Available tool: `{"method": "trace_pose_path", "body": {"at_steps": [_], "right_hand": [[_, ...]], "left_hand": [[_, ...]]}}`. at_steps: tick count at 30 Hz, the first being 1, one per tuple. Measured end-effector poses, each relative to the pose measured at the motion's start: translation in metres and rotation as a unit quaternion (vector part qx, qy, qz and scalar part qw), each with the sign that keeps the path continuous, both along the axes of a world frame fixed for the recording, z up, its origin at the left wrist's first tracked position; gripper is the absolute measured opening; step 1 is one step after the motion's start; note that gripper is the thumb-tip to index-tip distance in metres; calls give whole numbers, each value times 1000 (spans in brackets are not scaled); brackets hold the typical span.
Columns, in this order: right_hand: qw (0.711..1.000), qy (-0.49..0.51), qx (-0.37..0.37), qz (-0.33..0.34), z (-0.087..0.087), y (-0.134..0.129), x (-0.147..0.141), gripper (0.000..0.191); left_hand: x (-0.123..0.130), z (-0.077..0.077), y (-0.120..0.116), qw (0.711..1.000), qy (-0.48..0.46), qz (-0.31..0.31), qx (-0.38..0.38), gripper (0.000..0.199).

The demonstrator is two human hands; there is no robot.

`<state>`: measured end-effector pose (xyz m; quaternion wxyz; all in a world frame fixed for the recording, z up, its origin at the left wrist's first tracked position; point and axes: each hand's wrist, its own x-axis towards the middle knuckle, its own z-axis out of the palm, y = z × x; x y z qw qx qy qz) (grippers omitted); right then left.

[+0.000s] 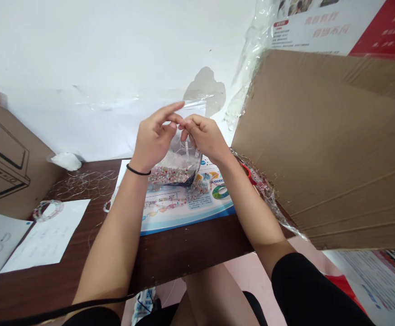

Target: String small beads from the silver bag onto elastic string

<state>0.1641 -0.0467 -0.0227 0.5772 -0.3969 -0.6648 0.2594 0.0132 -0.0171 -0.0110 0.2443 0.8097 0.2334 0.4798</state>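
My left hand (pixel 156 133) and my right hand (pixel 204 135) meet at the fingertips, raised above the table. Both are closed in a pinch, though one finger of the left stretches out to the right. A thin bead string (pixel 187 150) of small pale beads hangs below the joined fingers, along with fine clear thread. The exact grip is hidden between the fingertips. Behind and below them stands an open clear plastic bag (pixel 197 163). Small multicoloured beads (pixel 168 175), mostly pink, red and white, lie heaped in it.
Under the bag lies a printed sheet (pixel 173 222) on the dark wooden table (pixel 190 246). Finished-looking beaded loops (pixel 48 210) and tangled clear thread (pixel 85 183) lie left. Red-handled scissors (pixel 248 172) sit right. Cardboard boxes (pixel 326 145) flank both sides; a white wall stands behind.
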Motion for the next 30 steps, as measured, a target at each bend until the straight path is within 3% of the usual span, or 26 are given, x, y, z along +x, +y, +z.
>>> {"method": "trace_pose_path", "body": {"at_steps": [4, 8, 14, 19, 21, 25, 30], "right_hand": [[999, 29, 22, -14, 3, 1, 7, 37], [999, 24, 28, 2, 7, 0, 9, 37], [998, 16, 48, -37, 10, -2, 10, 36], [991, 39, 104, -75, 13, -8, 7, 40], [986, 50, 125, -103, 15, -12, 7, 43], [976, 49, 161, -137, 22, -21, 8, 50], [964, 114, 217, -106, 29, -25, 13, 36]], "left_hand": [[8, -10, 9, 998, 17, -8, -67, 57], [13, -17, 10, 991, 60, -74, -95, 29], [12, -19, 9, 991, 96, -33, -89, 23], [13, -17, 2, 968, 148, -149, -134, 17], [14, -20, 1, 954, 209, -161, -141, 15], [15, -32, 12, 937, 325, -92, -87, 19], [8, -40, 31, 941, 322, 102, -12, 24]]}}
